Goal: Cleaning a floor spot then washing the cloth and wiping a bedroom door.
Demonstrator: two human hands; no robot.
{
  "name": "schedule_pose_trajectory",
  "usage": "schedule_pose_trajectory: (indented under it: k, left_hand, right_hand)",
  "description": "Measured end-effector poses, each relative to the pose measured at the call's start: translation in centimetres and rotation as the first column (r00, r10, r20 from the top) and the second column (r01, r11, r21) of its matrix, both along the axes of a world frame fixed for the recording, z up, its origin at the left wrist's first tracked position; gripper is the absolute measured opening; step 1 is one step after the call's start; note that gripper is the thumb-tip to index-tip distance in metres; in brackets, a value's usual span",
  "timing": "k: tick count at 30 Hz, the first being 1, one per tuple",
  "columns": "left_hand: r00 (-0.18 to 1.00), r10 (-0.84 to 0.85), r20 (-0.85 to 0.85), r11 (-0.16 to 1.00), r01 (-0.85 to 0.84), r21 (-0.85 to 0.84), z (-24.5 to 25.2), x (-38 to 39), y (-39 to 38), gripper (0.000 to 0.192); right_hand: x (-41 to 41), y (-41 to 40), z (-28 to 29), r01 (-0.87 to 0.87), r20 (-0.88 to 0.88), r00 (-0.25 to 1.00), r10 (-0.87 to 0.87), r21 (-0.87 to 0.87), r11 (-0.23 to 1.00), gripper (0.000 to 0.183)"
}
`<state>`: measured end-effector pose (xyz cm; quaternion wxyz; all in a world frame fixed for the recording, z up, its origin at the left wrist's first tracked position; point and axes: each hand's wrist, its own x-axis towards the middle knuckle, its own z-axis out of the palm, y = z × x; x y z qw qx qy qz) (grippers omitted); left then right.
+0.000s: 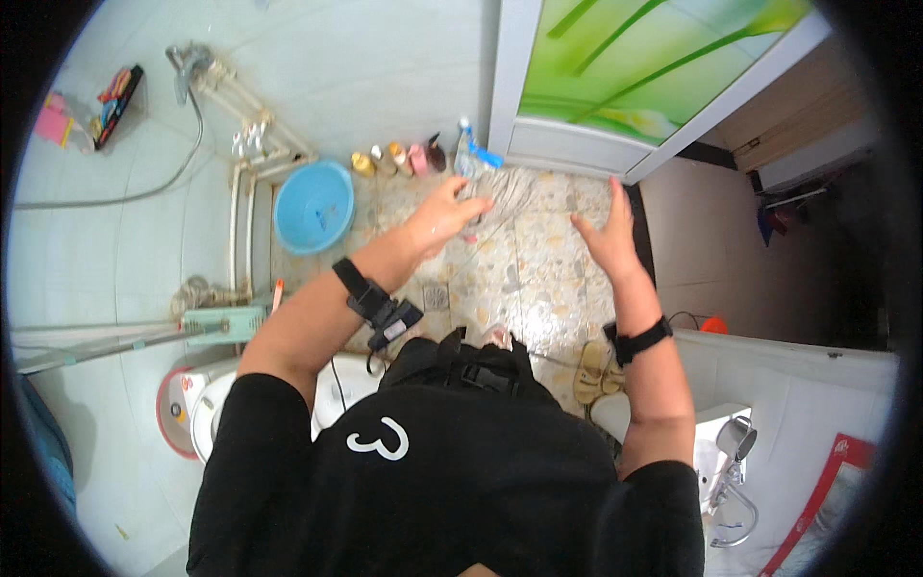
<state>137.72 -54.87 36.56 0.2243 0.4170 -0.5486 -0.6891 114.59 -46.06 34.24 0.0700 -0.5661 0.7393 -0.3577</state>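
My left hand [448,213] is held out over the tiled floor [548,252], fingers apart and holding nothing. Beyond its fingertips a grey cloth or mop head [508,195] lies on the tiles, partly hidden by the hand; which of the two it is, I cannot tell. My right hand [609,232], also empty with fingers spread, is near the door side. A clear spray bottle with a blue trigger [469,155] stands by the wall past my left hand. Each wrist wears a black strap; the left one carries a small black device [386,314].
A blue plastic basin [314,208] sits left, beside several bottles [381,160] along the wall. A white-framed door [577,148] stands ahead. Yellow slippers [590,371] lie near my right arm, a floor drain [435,297] near my left. A toilet [339,389] is close to my body.
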Motion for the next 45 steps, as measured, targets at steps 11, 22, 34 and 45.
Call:
schedule_pose_trajectory:
  k: [11, 22, 34, 45]
  left_hand:
    - [0.931, -0.275, -0.241, 0.914, 0.331, 0.236, 0.7, -6.4, 2.6, 0.05]
    - [0.753, -0.598, -0.274, 0.758, 0.643, 0.113, 0.2, -13.2, 0.1, 0.037]
    - [0.496, -0.808, -0.318, 0.525, 0.851, -0.006, -1.6, -17.2, -1.4, 0.037]
    - [0.645, -0.764, -0.019, 0.644, 0.764, 0.049, -3.9, -19.8, -3.6, 0.032]
  right_hand:
    - [1.0, 4.3, 2.9, 0.014, 0.955, 0.272, -0.122, 0.123, 0.992, 0.067]
    - [-1.6, 7.6, 2.8, 0.439, 0.99, 0.115, 0.08, -0.122, 0.89, 0.066]
    - [-0.2, 7.5, 3.2, 0.731, 0.976, 0.156, -0.154, -0.009, 0.682, 0.027]
    - [-1.1, 8.4, 9.4, 0.752, 0.771, 0.526, -0.359, -0.224, 0.62, 0.012]
